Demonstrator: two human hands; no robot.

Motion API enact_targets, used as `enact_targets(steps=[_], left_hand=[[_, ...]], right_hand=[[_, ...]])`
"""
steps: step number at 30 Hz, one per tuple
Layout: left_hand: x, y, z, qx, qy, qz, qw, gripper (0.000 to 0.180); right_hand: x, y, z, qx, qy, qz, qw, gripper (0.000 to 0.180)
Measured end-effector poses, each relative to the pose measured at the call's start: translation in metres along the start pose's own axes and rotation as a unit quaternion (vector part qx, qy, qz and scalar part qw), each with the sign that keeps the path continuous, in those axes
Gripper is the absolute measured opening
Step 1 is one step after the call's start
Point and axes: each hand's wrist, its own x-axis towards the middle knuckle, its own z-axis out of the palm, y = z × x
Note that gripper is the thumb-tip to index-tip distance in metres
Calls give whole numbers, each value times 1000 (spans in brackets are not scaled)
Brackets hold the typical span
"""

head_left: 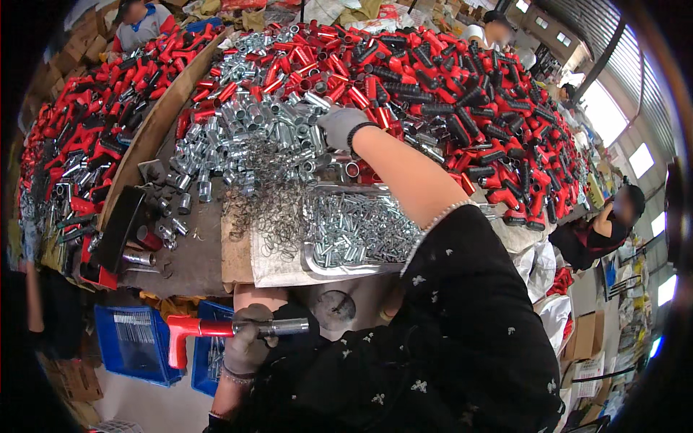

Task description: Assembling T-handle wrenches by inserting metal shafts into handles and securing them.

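My left hand (249, 339), in a grey glove, is low in front of the bench, closed around a red pistol-shaped tool handle (180, 335). A silver metal sleeve (289, 327) extends to the right from the same grip, in line with the handle's red barrel. My right hand (343, 128), gloved too, reaches across the bench to the edge of a heap of silver metal sleeves (260, 119). Its fingers curl down among them, so what they hold is hidden. Nearer me lies a metal tray (317, 270) full of small silver pins, beside loose wire springs (271, 209).
Red and black pistol-shaped parts (462, 94) are heaped along the back and right. A wooden board (155, 130) divides off another heap at left. Blue crates (130, 364) stand below the bench's left front. A co-worker (610, 224) is at right; others are beyond the heaps.
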Motion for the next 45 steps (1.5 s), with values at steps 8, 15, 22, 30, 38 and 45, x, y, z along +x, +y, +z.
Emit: enact_targets(steps=[8, 15, 22, 30, 38, 45], left_hand=[[2, -1, 29, -64, 0, -94, 994, 62], [-3, -30, 77, -224, -18, -160, 961, 55], [-26, -54, 87, -270, 27, -222, 936, 51], [-53, -57, 90, -300, 19, -258, 918, 47], [-60, -66, 84, -295, 12, -240, 925, 51], [-67, -69, 76, -346, 12, -260, 902, 50]], right_hand=[[-142, 20, 11, 646, 170, -56, 742, 28], [-299, -96, 57, 629, 226, -118, 735, 22], [-316, -143, 105, 753, 333, -222, 523, 43], [-339, -161, 128, 769, 328, -213, 505, 46], [-349, -164, 123, 767, 361, -186, 497, 50], [-358, -180, 133, 760, 330, -220, 515, 48]])
